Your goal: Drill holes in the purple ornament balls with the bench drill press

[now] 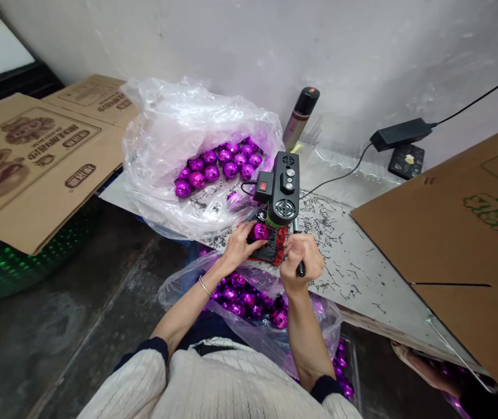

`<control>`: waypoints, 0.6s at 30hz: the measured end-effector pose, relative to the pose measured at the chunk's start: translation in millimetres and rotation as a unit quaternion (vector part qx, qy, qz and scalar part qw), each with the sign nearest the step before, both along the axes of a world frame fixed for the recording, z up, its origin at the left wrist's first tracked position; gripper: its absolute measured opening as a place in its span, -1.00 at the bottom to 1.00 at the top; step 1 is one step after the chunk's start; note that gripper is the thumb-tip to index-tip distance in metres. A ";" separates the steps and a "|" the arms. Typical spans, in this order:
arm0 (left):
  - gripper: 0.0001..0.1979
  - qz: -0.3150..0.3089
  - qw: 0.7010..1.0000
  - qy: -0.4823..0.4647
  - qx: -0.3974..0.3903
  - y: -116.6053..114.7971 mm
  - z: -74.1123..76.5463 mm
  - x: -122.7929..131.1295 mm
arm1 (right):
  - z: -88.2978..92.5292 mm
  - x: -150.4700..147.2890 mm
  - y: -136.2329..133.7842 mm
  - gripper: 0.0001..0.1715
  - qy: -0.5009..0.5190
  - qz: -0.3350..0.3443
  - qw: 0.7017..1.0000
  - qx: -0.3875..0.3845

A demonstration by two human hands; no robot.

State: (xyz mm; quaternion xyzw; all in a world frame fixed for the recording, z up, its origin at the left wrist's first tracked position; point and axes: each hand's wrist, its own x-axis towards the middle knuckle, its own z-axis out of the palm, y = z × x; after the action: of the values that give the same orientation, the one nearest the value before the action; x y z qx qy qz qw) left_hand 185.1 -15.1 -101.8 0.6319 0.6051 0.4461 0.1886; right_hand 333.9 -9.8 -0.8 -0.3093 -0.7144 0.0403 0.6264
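Observation:
Between the thumb and fingers of my left hand (239,249) is a shiny purple bauble (260,231), held beneath the head of a small black bench machine (286,186). The machine has round vents, silver buttons and a red switch. My right hand (302,261) is wrapped round a black-gripped lever (300,269) at the machine's right side. Under the bauble lies the machine's dark base (266,250), with red material along its edge. An open clear plastic bag (156,145) behind holds several purple baubles (211,173). Another bag of purple baubles (240,297) sits below my forearms.
Small dark clippings (340,262) litter the pale tabletop (375,291). A spray can (301,118) and a power adapter (401,134) stand near the wall. Cardboard boxes flank both sides, the left one (34,169) above a green shiny bundle (48,256). Another person's arm (427,369) shows lower right.

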 end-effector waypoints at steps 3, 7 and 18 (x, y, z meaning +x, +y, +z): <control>-0.42 0.008 1.000 0.000 -0.001 -2.0 1.8 -0.4 | -0.8 0.7 -0.2 -0.70 -0.003 -0.001 1.000 0.000; -0.43 0.009 1.000 0.004 0.001 -3.4 3.7 -1.2 | -2.2 0.4 -0.6 -0.70 -0.006 -0.009 1.000 -0.003; -0.39 -0.004 0.998 -0.057 -0.003 8.2 -10.9 18.0 | -5.4 1.6 -2.4 -0.69 -0.013 -0.027 0.999 -0.022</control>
State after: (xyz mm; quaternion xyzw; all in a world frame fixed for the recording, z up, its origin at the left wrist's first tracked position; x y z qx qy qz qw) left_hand 203.1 -6.9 -112.7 0.6074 0.5919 0.4791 0.2264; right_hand 335.5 -12.1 -6.2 -0.3423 -0.7127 0.0351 0.6113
